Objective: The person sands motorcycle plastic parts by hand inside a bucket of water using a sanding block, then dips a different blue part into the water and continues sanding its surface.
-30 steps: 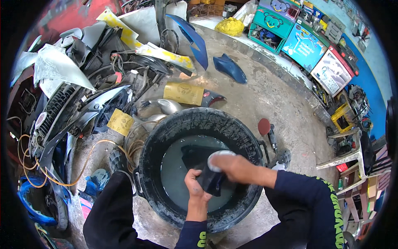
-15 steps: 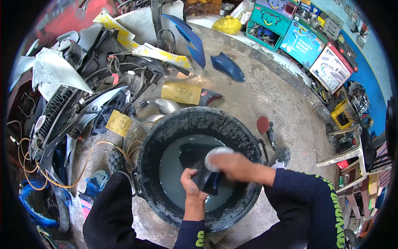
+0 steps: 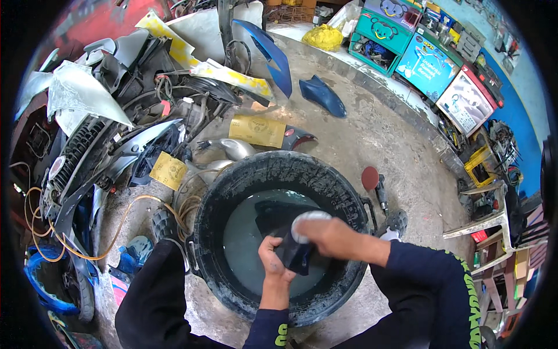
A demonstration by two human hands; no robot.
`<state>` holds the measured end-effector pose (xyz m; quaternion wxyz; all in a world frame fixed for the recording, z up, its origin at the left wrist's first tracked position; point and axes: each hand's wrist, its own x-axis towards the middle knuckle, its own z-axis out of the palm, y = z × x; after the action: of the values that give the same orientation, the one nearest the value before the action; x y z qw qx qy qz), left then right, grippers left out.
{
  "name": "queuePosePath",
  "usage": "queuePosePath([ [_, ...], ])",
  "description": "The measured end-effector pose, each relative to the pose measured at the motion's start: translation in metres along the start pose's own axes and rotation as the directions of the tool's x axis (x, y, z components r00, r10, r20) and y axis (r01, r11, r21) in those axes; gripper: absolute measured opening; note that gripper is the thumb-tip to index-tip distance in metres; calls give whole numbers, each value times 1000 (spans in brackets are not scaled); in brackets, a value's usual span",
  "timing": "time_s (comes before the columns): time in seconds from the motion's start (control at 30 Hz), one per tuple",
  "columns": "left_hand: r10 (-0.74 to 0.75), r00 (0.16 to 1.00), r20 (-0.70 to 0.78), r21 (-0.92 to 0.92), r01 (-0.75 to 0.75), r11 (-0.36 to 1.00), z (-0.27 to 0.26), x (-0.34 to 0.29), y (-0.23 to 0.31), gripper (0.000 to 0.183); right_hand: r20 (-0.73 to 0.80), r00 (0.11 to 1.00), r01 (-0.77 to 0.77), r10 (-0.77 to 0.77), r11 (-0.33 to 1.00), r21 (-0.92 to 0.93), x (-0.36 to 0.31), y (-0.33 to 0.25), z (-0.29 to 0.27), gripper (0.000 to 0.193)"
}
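Over the black tub (image 3: 343,200) of cloudy grey water (image 3: 239,259), my left hand (image 3: 274,262) grips the near edge of a dark, glossy panel (image 3: 272,218), its thumb on top. The panel slopes away from me, and its far end hangs low over the water; whether it touches cannot be told. My right hand (image 3: 338,237) is closed on a whitish round pad (image 3: 307,224) and presses it on the right side of the panel. Motion smears the right hand's fingers, so the pad's exact kind is unclear.
A sander with a red disc (image 3: 370,178) lies right of the tub. Yellow sandpaper sheets (image 3: 256,130) and a grey part (image 3: 232,149) lie beyond it. Piled motorcycle panels (image 3: 81,96) and an orange hose (image 3: 139,199) fill the left. A white plastic chair (image 3: 485,221) stands right.
The whole view has shifted slightly. My right hand and the pad sit a touch farther right and lower, still on the panel. The left hand keeps its hold.
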<state>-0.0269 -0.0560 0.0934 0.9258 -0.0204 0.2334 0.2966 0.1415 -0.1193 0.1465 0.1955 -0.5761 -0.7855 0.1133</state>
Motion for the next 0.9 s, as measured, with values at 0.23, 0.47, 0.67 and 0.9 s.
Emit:
queuePosePath([
  [0.23, 28, 996, 88, 5, -29, 1000, -4, -2, 3, 46, -45, 999, -11, 16, 994, 110, 15, -3, 3, 35],
  [0.47, 74, 997, 6, -34, -74, 997, 8, -11, 11, 44, -152, 988, -33, 21, 997, -74, 6, -13, 4, 34],
  [0.67, 77, 997, 27, 23, -78, 997, -2, -1, 1, 44, -58, 993, -110, 107, 992, -62, 7, -21, 3, 33],
  [0.9, 101, 995, -19, -18, -102, 995, 3, 1, 3, 44, 3, 990, -137, 138, 984, -111, 11, -28, -7, 33],
])
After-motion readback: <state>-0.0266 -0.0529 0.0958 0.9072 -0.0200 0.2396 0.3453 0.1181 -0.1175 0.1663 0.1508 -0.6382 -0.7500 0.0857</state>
